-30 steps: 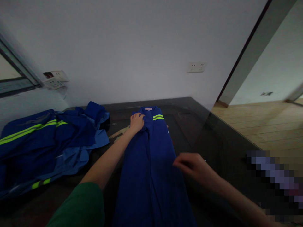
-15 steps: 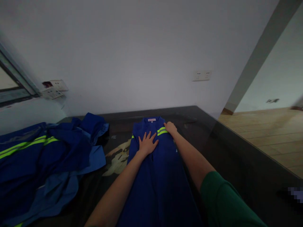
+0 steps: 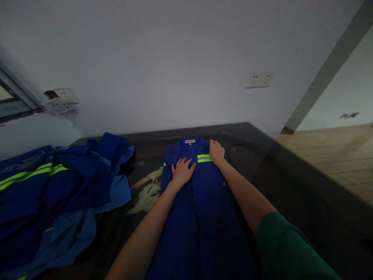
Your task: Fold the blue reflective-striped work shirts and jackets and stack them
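A blue work jacket [image 3: 186, 198] with yellow-green and silver reflective stripes lies lengthwise in front of me, its collar and white label toward the wall. On the left part of its chest my left hand [image 3: 183, 172] rests flat, fingers spread. My right hand [image 3: 217, 151] is at the jacket's right shoulder edge beside the stripe, its fingers curled over the cloth there. The fingertips of that hand are partly hidden. Both forearms reach over the lower part of the jacket.
A crumpled pile of blue striped workwear [image 3: 72, 186] covers the left side of the dark table [image 3: 279, 194]. Between pile and jacket, a camouflage-like print [image 3: 148, 192] shows on the table. A white wall with a socket plate [image 3: 260, 79] stands behind; tiled floor lies right.
My right hand has shifted slightly along the jacket's right shoulder edge, which now looks straighter. My left hand stays on the chest with fingers less widely spread. The view has tilted a little.
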